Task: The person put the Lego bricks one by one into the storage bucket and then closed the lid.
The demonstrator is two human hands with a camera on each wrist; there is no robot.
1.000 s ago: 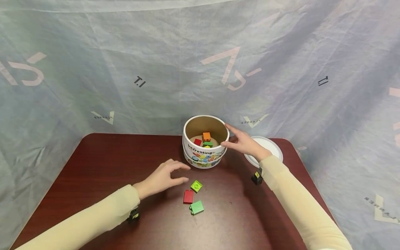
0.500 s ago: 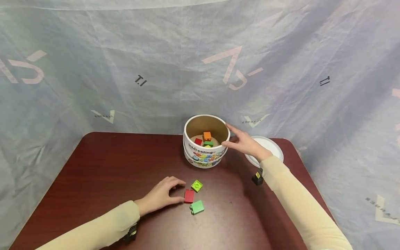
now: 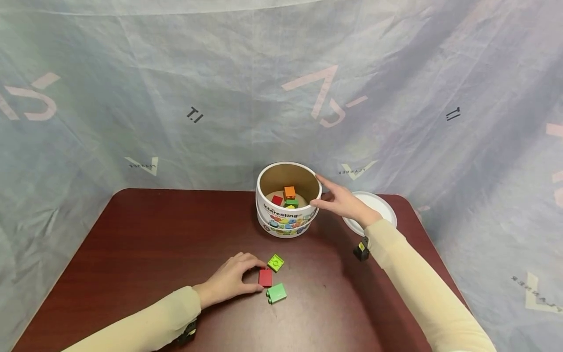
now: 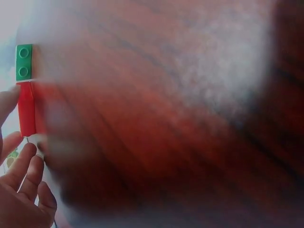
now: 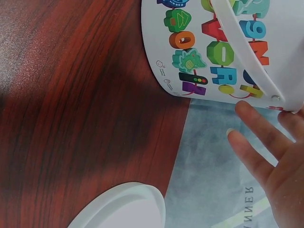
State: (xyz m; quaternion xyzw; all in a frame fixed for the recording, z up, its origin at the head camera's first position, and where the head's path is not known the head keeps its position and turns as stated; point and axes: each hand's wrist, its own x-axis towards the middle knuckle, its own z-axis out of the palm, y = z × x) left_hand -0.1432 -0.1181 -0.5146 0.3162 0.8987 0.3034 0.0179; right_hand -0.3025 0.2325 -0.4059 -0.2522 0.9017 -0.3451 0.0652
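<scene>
On the table, a red toy brick (image 3: pixel 265 277) lies between the thumb and forefinger of my left hand (image 3: pixel 230 277). The left wrist view shows these fingers at opposite ends of the red brick (image 4: pixel 27 109), pinching it. Just beyond it is a lime-green brick (image 3: pixel 275 263), and a green brick (image 3: pixel 276 293) lies on the near side. My right hand (image 3: pixel 345 201) rests its fingers against the right rim of a white printed bucket (image 3: pixel 286 220). In the right wrist view, the right hand's fingers (image 5: pixel 259 159) are spread and fairly straight beside the bucket wall.
Inside the bucket are an orange brick (image 3: pixel 289 192), a red one, a green one and a bit of yellow. A white lid (image 3: pixel 374 208) lies behind the right forearm. A grey printed cloth (image 3: pixel 198 88) hangs behind the dark red-brown table (image 3: pixel 176 234).
My left hand has come down from above the table and moved onto the red brick, with thumb and forefinger closing at its ends. The right hand stays at the bucket rim.
</scene>
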